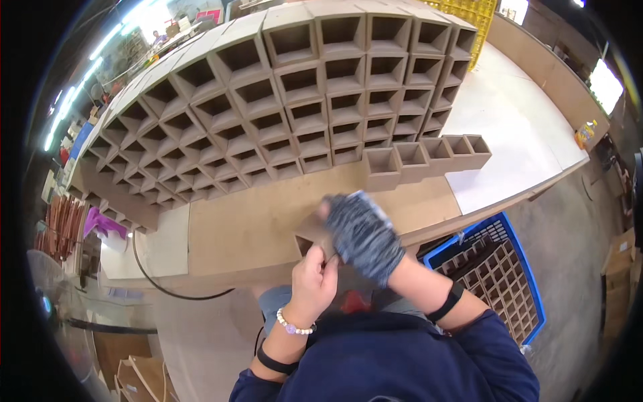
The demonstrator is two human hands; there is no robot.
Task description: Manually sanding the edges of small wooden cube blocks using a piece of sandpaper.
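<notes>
A small brown open-topped box (305,244) lies at the near edge of the table, half hidden by my hands. My left hand (314,280) is bare, with a beaded bracelet at the wrist, and its fingers are closed in a pinch at the box's near edge. Over the box's right side bends my right hand (364,236), in a grey-black knitted glove with a bare fingertip showing. Its fingers curl round the box, partly out of sight. A pale strip shows along the glove's far edge; I cannot make out what it is.
A tall stack of identical open boxes (303,80) spans the table's far side. Several more boxes (439,153) stand in a row at right. A blue crate (529,288) of boxes sits below the table's right edge. A black cable (167,292) hangs at left; a bottle (586,134) stands far right.
</notes>
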